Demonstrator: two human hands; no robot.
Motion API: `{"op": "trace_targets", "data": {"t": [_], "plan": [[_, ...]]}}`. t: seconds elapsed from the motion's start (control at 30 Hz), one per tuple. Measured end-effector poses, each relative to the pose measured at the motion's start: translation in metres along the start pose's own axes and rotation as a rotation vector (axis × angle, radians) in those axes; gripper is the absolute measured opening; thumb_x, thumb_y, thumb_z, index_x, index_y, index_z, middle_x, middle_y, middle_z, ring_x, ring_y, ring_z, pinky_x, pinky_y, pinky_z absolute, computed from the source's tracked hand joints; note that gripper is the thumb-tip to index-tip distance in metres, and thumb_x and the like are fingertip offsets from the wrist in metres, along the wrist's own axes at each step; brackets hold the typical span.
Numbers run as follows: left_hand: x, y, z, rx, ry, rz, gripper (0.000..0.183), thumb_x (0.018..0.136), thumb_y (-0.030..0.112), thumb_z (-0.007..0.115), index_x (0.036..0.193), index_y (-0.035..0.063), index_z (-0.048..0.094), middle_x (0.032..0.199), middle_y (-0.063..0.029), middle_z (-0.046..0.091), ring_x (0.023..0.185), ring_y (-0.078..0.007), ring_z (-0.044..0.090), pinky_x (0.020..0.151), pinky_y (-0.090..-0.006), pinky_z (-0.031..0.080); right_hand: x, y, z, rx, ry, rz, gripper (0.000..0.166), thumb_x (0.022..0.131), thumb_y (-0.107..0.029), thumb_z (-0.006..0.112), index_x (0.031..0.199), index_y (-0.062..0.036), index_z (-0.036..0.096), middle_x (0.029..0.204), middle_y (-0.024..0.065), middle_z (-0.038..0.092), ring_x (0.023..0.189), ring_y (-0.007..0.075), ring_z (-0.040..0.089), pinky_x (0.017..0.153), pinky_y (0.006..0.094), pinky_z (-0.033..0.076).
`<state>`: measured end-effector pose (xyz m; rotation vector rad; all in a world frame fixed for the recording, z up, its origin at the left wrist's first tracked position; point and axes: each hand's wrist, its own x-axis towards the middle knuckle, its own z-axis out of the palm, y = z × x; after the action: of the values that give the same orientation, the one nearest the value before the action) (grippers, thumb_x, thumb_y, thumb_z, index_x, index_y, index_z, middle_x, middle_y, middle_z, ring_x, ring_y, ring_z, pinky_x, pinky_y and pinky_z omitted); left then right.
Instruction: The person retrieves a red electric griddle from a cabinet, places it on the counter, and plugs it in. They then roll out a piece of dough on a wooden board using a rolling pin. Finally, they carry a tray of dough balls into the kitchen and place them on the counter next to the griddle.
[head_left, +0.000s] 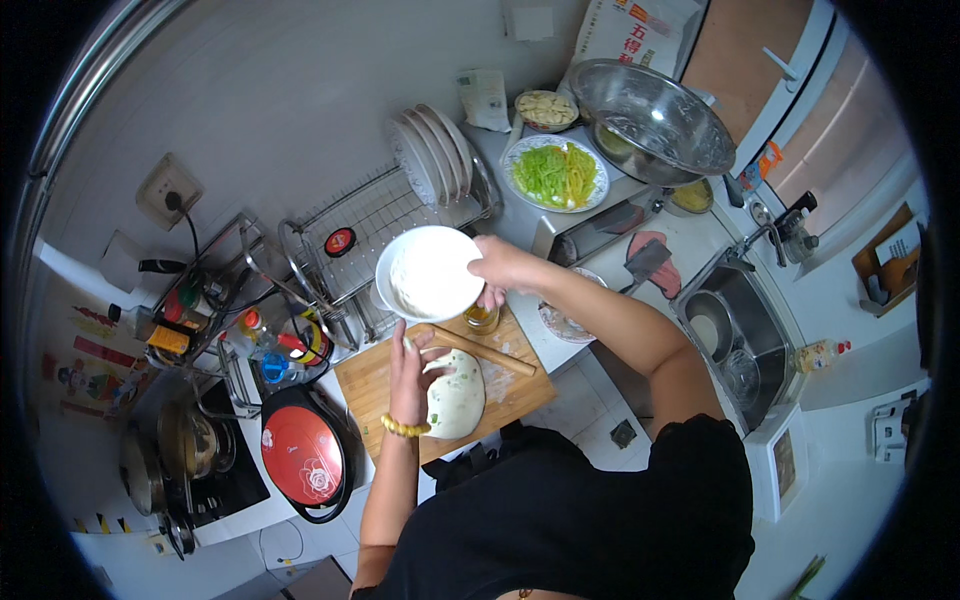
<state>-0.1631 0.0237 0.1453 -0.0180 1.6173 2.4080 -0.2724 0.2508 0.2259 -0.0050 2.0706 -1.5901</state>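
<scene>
My right hand grips the rim of a white bowl from its right side. Whitish residue, perhaps flour, clings inside the bowl, which is held above the back of a wooden cutting board. Just below the bowl, my left hand is raised with fingers apart and nothing in it; a beaded bracelet circles the wrist. Partly behind that hand lies a round flat piece of dough with green bits in it. A wooden rolling pin lies across the board behind the dough. Beside it stands a small glass jar, partly covered by the bowl and hand.
On the left are a red electric pan and bottles. Behind the board stands a wire dish rack with plates. Shredded vegetables on a plate, a large metal basin, a cleaver and a sink are rightward.
</scene>
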Motion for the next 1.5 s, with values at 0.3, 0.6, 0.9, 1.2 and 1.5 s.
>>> {"op": "trace_targets", "data": {"t": [0.3,0.6,0.9,1.2,1.5], "plan": [[0.021,-0.007,0.054,-0.173,0.038,0.061,0.045,0.099,0.034,0.042,0.136,0.0092,0.038,0.129,-0.0112,0.056,0.113,-0.0276,0.059,0.082,-0.0449,0.057,-0.032,0.048,-0.014,0.092,-0.044,0.024,0.039,0.094,-0.015,0.046,0.122,0.0110,0.037,0.075,0.0239,0.063,0.048,0.0262,0.064,0.036,0.0325,0.050],[0.017,-0.018,0.034,-0.206,0.130,0.024,0.056,0.094,0.046,0.045,0.132,0.0058,0.046,0.123,-0.0089,0.061,0.105,-0.0223,0.063,0.077,-0.0362,0.057,-0.032,0.087,-0.118,0.248,1.016,-0.232,0.049,0.093,-0.017,0.055,0.124,0.0049,0.025,0.079,0.0234,0.061,0.047,0.0269,0.063,0.037,0.0345,0.052],[0.008,-0.014,0.032,-0.171,0.152,0.018,0.053,0.094,0.045,0.045,0.130,0.0064,0.049,0.121,-0.0087,0.062,0.104,-0.0212,0.064,0.075,-0.0356,0.056,-0.053,0.093,-0.203,0.934,1.123,-0.513,0.053,0.093,-0.033,0.052,0.129,-0.0039,0.025,0.105,0.0249,0.051,0.072,0.0365,0.066,0.059,0.0436,0.059],[0.002,-0.016,0.042,-0.170,0.131,-0.033,0.051,0.094,0.043,0.045,0.128,0.0065,0.051,0.121,-0.0080,0.062,0.103,-0.0208,0.063,0.074,-0.0353,0.057,-0.101,0.083,-0.298,1.281,0.812,-0.414,0.057,0.089,-0.016,0.060,0.136,0.0006,0.031,0.139,0.0280,0.029,0.121,0.0523,0.041,0.087,0.0525,0.057],[-0.008,-0.015,0.036,-0.163,0.005,-0.129,0.054,0.093,0.045,0.048,0.131,0.0070,0.050,0.123,-0.0074,0.061,0.105,-0.0211,0.062,0.075,-0.0354,0.057,-0.132,0.121,-0.302,1.303,0.936,-0.196,0.011,0.082,-0.003,0.052,0.092,0.0013,0.049,0.094,0.0184,0.052,0.077,0.0345,0.060,0.049,0.0267,0.052]]}}
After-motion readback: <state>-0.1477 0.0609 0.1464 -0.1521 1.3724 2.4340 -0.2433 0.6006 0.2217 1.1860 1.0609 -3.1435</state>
